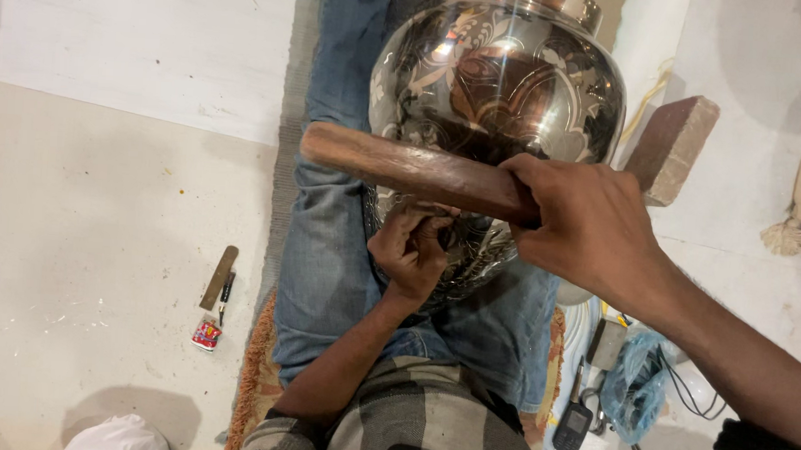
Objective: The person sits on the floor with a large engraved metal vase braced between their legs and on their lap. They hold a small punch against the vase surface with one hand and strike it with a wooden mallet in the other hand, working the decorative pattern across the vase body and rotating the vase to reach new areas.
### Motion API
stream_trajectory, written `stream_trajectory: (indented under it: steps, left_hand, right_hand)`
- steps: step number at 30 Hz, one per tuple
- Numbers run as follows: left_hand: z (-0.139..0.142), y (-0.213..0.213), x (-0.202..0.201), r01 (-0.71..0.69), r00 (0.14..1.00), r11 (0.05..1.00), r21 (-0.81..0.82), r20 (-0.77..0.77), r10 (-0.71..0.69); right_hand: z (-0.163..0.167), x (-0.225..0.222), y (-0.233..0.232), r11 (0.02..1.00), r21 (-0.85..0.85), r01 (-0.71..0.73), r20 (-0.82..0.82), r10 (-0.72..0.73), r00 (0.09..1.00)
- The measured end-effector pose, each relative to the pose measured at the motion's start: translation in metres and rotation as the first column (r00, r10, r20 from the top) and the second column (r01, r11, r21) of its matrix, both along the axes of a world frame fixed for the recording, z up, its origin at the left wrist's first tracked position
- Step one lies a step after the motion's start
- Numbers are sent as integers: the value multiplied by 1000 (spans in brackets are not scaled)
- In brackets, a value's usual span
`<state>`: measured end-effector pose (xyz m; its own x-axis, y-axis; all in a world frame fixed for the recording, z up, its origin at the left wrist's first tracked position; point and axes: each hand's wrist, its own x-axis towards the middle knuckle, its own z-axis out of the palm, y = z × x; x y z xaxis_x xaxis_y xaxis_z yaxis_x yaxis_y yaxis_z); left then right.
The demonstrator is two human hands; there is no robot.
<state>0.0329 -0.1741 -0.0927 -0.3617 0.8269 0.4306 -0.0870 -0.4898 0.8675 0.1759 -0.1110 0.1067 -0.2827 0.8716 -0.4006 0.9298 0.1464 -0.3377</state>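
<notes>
Centrally, right hand [591,223] gripping wooden mallet [413,168], left hand [410,246] against engraved vase [497,83].

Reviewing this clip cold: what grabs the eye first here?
The large engraved metal vase lying across the person's jeans-clad lap, centre top. Across it, the right hand grips a wooden stick, while the left hand presses on the vase just beneath.

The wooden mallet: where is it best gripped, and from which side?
Probably at its right end, from the right, as the right hand does: the wooden mallet lies crosswise over the engraved metal vase, leaving its left end free above the left hand.
</notes>
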Motion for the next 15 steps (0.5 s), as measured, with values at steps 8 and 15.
stream_trajectory:
  steps: [8, 15]
  left_hand:
    - [-23, -5, 5, -38, 999, 998, 53, -2, 38]
    - [-53, -17, 5, -158, 969, 987, 3, -190, 156]
  right_hand:
    - [15, -16, 8, 962, 204, -181, -18, 188, 982]
    - [39, -29, 3, 826, -178, -535, 597, 522, 609]
